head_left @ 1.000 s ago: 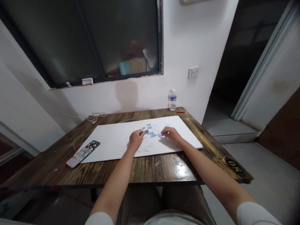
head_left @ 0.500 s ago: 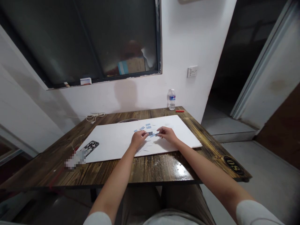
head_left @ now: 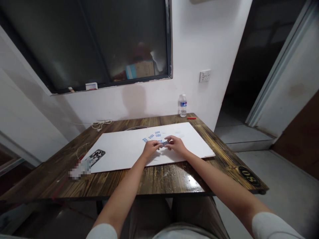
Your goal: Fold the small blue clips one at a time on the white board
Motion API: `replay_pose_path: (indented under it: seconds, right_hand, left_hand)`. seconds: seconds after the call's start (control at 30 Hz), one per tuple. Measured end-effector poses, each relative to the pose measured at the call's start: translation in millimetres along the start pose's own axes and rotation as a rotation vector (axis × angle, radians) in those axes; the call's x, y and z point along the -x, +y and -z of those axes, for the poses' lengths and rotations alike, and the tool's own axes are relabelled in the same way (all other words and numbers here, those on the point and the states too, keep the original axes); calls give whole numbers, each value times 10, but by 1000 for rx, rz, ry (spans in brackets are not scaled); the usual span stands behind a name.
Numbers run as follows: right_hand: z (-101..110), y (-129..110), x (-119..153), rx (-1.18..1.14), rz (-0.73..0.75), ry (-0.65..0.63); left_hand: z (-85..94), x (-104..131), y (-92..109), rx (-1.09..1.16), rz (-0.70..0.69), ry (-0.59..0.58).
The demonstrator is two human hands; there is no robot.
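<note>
Over the white board (head_left: 119, 151), the left hand (head_left: 151, 148) and right hand (head_left: 175, 144) pinch small, flat, blue-grey pieces (head_left: 163, 143) close together.

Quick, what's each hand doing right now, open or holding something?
Left hand: closed, pinching small blue-patterned pieces.
Right hand: curled at the same pieces; grip can't be told.

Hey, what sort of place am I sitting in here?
Probably a plain indoor room, perhaps a small eatery, though I can't be sure: there's a dark wooden table with a round number badge near its corner, a window and a wall socket.
</note>
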State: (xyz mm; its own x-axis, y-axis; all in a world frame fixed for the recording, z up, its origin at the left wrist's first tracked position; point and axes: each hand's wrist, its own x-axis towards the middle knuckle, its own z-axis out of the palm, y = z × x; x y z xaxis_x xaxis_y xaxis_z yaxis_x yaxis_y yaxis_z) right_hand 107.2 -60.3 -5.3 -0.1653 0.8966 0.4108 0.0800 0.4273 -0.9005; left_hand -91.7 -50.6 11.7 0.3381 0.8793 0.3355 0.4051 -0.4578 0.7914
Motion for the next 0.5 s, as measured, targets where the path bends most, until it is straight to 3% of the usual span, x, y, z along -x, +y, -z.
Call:
replay_pose_path:
  seconds: [0.23,0.5]
  right_hand:
    - [-26,96,7,43,94,-44]
    - [-9,106,30,297,247,-108]
  left_hand:
    - [-28,-2,-39,66,36,-38]
    - [-36,11,-7,-32,-14,-97]
